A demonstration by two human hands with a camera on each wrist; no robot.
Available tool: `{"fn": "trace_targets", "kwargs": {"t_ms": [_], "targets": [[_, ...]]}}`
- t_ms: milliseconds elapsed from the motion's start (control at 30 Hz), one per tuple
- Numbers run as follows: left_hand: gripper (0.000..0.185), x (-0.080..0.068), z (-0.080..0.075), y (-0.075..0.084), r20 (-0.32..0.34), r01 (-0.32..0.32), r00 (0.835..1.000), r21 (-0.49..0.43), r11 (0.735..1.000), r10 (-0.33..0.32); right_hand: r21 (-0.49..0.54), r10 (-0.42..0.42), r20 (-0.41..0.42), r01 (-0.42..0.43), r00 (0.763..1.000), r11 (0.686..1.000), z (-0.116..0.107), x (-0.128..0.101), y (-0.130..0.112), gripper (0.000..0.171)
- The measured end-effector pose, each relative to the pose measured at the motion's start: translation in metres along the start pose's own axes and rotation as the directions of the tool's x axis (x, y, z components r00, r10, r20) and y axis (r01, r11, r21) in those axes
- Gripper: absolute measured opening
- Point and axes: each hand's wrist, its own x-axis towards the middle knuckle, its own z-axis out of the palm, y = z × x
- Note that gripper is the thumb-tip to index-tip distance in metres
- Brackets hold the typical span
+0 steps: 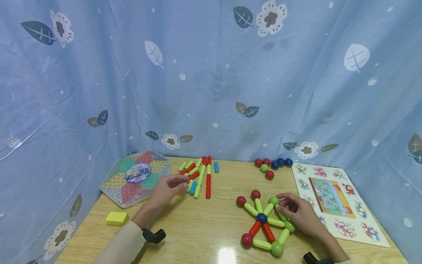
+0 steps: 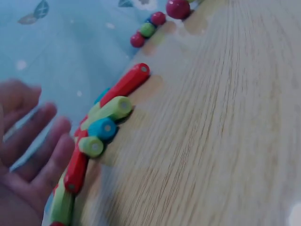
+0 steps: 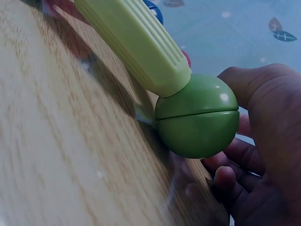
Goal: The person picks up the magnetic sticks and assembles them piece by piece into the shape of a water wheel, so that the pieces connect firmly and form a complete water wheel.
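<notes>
On the table (image 1: 204, 227), right hand (image 1: 298, 214) touches green ball (image 1: 289, 226).

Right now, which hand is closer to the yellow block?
Left. The left hand hangs over the table to the right of the yellow block and behind it; the right hand is far across the table, at the stick-and-ball star.

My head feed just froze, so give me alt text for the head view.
On a wooden table, the right hand rests on a star of green and red sticks joined by balls. The left hand hovers, fingers relaxed, beside a pile of loose sticks; a hexagonal game board lies far left.
</notes>
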Motion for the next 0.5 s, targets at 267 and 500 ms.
{"fn": "trace_targets", "kwargs": {"t_ms": [267,500], "targets": [[0.007,0.013,0.032,0.002,-0.169,-0.034,0.974,0.545,0.837,0.150,0.035,-0.016,0.002,0.015,1.000,0.999,0.001,-0.003,-0.002,0.035],[0.011,0.011,0.047,0.010,-0.184,0.009,0.969,0.698,0.716,0.166,0.018,-0.050,-0.016,0.050,0.999,0.999,0.000,-0.001,-0.001,0.033]]}}
